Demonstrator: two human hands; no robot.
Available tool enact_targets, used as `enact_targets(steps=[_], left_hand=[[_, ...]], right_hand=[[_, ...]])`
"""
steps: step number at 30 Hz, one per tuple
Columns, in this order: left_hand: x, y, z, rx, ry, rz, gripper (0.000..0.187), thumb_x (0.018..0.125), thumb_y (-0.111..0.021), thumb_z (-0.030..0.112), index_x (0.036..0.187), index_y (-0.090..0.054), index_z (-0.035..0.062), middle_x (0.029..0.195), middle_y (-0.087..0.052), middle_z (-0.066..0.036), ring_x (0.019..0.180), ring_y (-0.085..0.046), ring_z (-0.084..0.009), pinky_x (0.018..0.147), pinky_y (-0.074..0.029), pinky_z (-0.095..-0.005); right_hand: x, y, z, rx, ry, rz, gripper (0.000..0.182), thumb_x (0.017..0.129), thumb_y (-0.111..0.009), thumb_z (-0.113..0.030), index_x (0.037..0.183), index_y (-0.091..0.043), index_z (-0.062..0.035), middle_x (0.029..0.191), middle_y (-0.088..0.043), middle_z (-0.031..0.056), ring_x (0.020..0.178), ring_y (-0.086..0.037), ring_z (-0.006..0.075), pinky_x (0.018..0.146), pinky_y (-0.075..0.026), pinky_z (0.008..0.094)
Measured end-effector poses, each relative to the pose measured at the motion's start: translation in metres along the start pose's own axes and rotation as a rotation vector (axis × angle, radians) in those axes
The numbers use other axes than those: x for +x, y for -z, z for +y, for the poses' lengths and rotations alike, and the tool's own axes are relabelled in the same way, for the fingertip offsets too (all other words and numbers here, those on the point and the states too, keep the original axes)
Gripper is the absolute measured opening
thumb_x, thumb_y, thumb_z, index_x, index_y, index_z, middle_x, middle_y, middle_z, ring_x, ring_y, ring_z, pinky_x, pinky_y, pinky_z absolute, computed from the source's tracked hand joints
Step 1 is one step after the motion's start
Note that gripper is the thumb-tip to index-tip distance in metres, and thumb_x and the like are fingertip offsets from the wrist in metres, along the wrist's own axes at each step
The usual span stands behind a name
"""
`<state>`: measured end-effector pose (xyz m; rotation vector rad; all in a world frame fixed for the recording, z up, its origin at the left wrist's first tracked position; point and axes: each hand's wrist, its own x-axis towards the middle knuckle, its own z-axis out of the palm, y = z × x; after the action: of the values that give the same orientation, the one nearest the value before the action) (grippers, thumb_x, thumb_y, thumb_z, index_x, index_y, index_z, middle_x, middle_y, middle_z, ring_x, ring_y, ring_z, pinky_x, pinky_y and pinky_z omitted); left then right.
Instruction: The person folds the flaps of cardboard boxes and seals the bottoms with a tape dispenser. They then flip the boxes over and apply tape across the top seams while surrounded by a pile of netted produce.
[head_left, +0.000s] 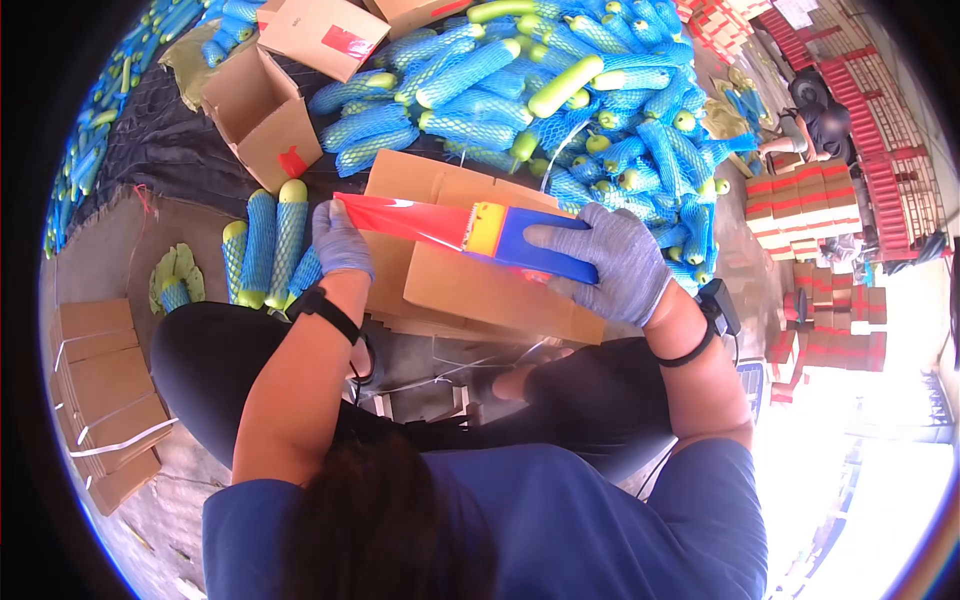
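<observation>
My right hand, in a grey glove, grips a blue and yellow tape dispenser. A strip of red tape stretches from its toothed yellow edge to the left. At the far end of the strip, the gloved fingers of my left hand pinch the tape. Below the tape lies a brown cardboard box, its flaps partly covered by the dispenser and tape in this view.
Long green gourds in blue foam nets are heaped ahead. A few netted gourds stand by my left knee. An open carton sits ahead left; flattened cartons lie at left. Stacked boxes and another person are at right.
</observation>
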<state>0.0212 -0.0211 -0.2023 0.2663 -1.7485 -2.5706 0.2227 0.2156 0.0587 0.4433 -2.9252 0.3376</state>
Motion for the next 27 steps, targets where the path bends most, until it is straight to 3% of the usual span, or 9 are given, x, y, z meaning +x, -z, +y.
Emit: enact_targets(steps=[5,8,10,12,15,18,20,23,27], left_hand=[[0.008,0.012,-0.024,-0.065,0.126,0.009,0.020,0.104,-0.053,0.020,0.094,-0.059,0.0043,0.084,-0.058,0.000,0.076,-0.052,-0.0112,0.073,-0.047,-0.0293],[0.018,0.026,-0.087,0.226,0.184,-0.277,0.022,0.102,-0.055,0.024,0.095,-0.060,0.0033,0.086,-0.060,-0.003,0.078,-0.055,-0.0149,0.075,-0.048,-0.0323],[0.012,0.017,-0.108,0.672,0.478,-0.673,0.027,0.099,-0.059,0.028,0.104,-0.059,0.0020,0.091,-0.062,-0.009,0.085,-0.059,-0.0199,0.080,-0.049,-0.0368],[0.020,0.009,-0.124,0.948,0.566,-0.898,0.033,0.097,-0.061,0.030,0.115,-0.055,0.0025,0.101,-0.062,-0.012,0.094,-0.060,-0.0217,0.086,-0.048,-0.0371],[0.060,0.024,-0.173,0.752,0.520,-0.643,0.049,0.095,-0.064,0.031,0.133,-0.049,0.0033,0.116,-0.062,-0.017,0.108,-0.061,-0.0245,0.096,-0.048,-0.0375],[0.008,-0.030,-0.008,0.648,-0.196,-0.586,0.076,0.093,-0.070,0.036,0.153,-0.033,0.0067,0.145,-0.050,-0.019,0.130,-0.054,-0.0294,0.110,-0.042,-0.0386],[-0.031,-0.054,0.058,-0.220,-0.028,-0.930,0.093,0.093,-0.064,0.055,0.159,-0.017,0.0103,0.155,-0.038,-0.020,0.140,-0.043,-0.0294,0.114,-0.036,-0.0415],[-0.070,-0.083,0.109,-0.370,0.306,-1.121,0.106,0.091,-0.046,0.075,0.161,0.004,0.0144,0.161,-0.027,-0.021,0.148,-0.030,-0.0297,0.119,-0.028,-0.0438],[-0.077,-0.077,0.089,-0.229,0.343,-1.054,0.118,0.079,-0.041,0.090,0.157,0.021,0.0284,0.165,-0.014,-0.020,0.151,-0.022,-0.0305,0.118,-0.030,-0.0423]], right_hand=[[0.001,-0.001,0.001,-0.048,0.042,0.024,0.043,0.069,-0.080,-0.029,0.111,-0.072,-0.0217,0.074,-0.063,0.0116,0.060,-0.060,0.0341,0.049,-0.047,0.0445],[0.003,0.000,-0.001,-0.045,0.086,0.046,0.042,0.069,-0.079,-0.028,0.109,-0.072,-0.0206,0.078,-0.066,0.0078,0.062,-0.061,0.0325,0.050,-0.049,0.0433],[0.003,0.003,-0.004,-0.002,-0.052,-0.115,0.049,0.073,-0.082,-0.034,0.119,-0.072,-0.0247,0.094,-0.064,0.0208,0.077,-0.064,0.0413,0.067,-0.052,0.0461],[0.003,0.006,-0.004,0.004,-0.038,-0.109,0.048,0.073,-0.081,-0.034,0.120,-0.072,-0.0246,0.093,-0.063,0.0203,0.076,-0.064,0.0411,0.068,-0.052,0.0462],[0.002,0.006,-0.007,-0.002,-0.019,-0.113,0.047,0.074,-0.081,-0.034,0.120,-0.072,-0.0247,0.090,-0.062,0.0188,0.074,-0.063,0.0402,0.068,-0.051,0.0463],[0.005,0.008,-0.008,-0.053,-0.015,-0.121,0.046,0.076,-0.081,-0.035,0.119,-0.072,-0.0250,0.086,-0.060,0.0169,0.073,-0.062,0.0389,0.067,-0.051,0.0461],[0.000,0.006,-0.007,-0.076,-0.028,-0.136,0.045,0.076,-0.080,-0.035,0.119,-0.072,-0.0252,0.085,-0.059,0.0159,0.072,-0.062,0.0381,0.067,-0.051,0.0461],[-0.003,-0.003,0.001,-0.052,-0.035,-0.062,0.043,0.074,-0.078,-0.034,0.116,-0.072,-0.0261,0.087,-0.066,0.0096,0.068,-0.064,0.0333,0.057,-0.053,0.0434],[0.004,0.008,-0.011,-0.083,-0.113,-0.207,0.052,0.077,-0.077,-0.045,0.126,-0.067,-0.0304,0.087,-0.060,0.0142,0.078,-0.064,0.0355,0.071,-0.051,0.0447]])
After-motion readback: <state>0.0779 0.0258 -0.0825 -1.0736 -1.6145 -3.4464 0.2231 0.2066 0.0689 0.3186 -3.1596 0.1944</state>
